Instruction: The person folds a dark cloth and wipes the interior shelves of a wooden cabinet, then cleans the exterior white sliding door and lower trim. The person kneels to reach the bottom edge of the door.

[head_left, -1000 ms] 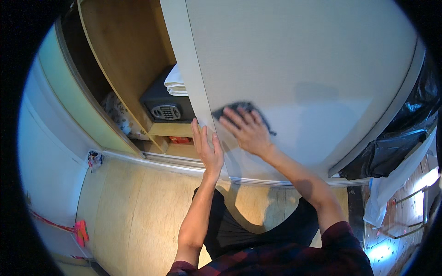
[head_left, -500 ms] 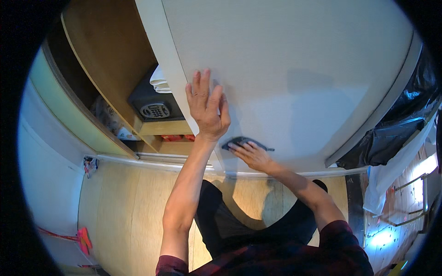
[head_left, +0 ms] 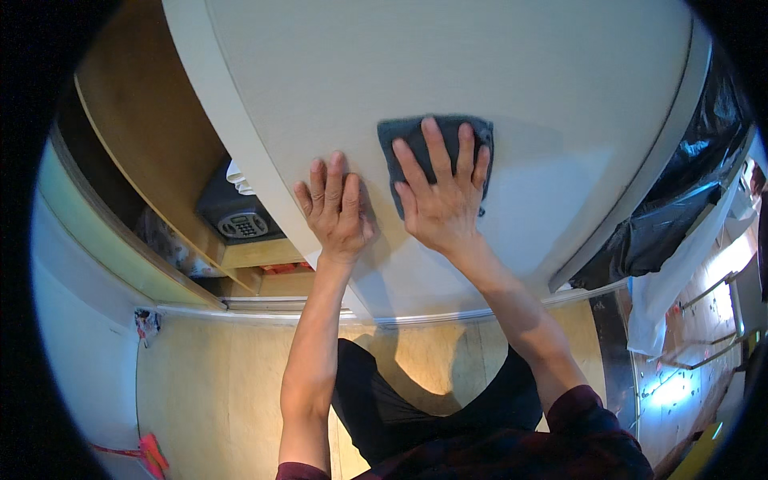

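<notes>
A large white sliding door panel (head_left: 560, 80) fills the middle of the head view. My left hand (head_left: 334, 210) lies against its left part, fingers stretched and nothing held. Under my right hand (head_left: 444, 198) is a dark grey cloth (head_left: 410, 132), squarish and spread flat. The right fingers are fanned over the cloth and hold it pressed to the panel, covering its middle and lower part. A small dark tab pokes out at the cloth's lower right corner.
Left of the panel, an open wooden closet (head_left: 160, 96) holds a dark safe (head_left: 238, 216) with a keypad and folded white fabric. Black plastic sheeting (head_left: 640, 240) hangs at right. A red brush-like tool (head_left: 152, 456) lies lower left; a metal-legged chair (head_left: 740, 308) stands far right.
My right hand has carried the cloth up the panel, from near the bottom edge, and the cloth is now spread flat. My left hand has slid slightly lower. The view has shifted a little.
</notes>
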`<state>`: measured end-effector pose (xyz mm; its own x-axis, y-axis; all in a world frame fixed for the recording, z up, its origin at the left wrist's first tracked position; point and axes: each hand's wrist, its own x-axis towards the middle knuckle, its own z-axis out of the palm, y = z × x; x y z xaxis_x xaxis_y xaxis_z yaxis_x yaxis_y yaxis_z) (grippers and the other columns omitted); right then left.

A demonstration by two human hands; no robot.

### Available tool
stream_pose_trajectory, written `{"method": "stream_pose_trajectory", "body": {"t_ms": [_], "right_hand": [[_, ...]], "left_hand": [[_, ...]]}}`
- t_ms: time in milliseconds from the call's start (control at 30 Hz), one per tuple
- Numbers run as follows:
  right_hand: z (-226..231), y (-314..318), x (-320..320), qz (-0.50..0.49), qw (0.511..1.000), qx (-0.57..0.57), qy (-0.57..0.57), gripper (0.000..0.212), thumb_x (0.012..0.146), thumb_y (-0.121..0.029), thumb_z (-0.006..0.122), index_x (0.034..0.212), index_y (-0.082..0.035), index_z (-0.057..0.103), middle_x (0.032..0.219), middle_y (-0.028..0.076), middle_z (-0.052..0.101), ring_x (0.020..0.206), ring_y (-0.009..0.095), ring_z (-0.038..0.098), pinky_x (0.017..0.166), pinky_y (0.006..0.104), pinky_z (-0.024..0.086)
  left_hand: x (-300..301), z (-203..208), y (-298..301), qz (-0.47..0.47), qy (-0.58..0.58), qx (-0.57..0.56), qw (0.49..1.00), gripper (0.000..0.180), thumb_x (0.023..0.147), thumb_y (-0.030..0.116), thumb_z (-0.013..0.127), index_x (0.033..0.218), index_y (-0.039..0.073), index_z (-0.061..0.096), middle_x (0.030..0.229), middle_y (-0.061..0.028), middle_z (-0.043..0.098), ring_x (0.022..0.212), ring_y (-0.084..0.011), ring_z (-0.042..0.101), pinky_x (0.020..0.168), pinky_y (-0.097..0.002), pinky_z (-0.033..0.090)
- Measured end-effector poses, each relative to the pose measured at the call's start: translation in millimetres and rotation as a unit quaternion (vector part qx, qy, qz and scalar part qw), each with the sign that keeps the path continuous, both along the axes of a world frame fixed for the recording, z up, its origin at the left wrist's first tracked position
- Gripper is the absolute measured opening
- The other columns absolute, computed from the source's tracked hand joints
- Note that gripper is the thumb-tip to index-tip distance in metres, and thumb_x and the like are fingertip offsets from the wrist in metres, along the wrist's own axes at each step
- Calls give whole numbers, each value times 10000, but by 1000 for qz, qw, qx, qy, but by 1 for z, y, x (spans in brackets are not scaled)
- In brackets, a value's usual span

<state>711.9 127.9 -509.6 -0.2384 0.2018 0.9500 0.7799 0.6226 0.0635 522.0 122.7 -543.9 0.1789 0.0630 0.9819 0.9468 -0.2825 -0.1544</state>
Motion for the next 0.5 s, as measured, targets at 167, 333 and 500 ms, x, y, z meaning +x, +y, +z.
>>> {"method": "stream_pose_trajectory", "body": {"t_ms": [167, 333, 500], "right_hand": [[-28, -2, -4, -6, 1000, -4, 15, 566, 871, -307, 674, 1426, -270, 567, 1617, 69, 345, 1506, 418, 196, 1183, 589, 78], [-162, -9, 31, 5, 992, -33, -122, 648, 866, -211, 636, 1495, -253, 484, 1615, 32, 338, 1414, 340, 332, 1135, 552, 194], [-235, -22, 86, 22, 951, -142, -275, 676, 817, -148, 665, 1465, -275, 519, 1577, -13, 389, 1388, 286, 370, 1100, 523, 262]], "left_hand": [[-2, 0, -1, 4, 4, 1, 1000, 437, 928, 104, 506, 1360, 109, 570, 1539, -170, 467, 1490, -369, 334, 1242, -498, 97], [-1, 1, -4, 0, 15, -15, 1000, 466, 968, 86, 485, 1430, 128, 518, 1585, -162, 400, 1511, -370, 281, 1240, -502, 89], [6, 3, -1, -9, -4, -12, 1000, 417, 955, 66, 463, 1359, 116, 559, 1565, -163, 431, 1510, -369, 283, 1245, -513, 64]]}}
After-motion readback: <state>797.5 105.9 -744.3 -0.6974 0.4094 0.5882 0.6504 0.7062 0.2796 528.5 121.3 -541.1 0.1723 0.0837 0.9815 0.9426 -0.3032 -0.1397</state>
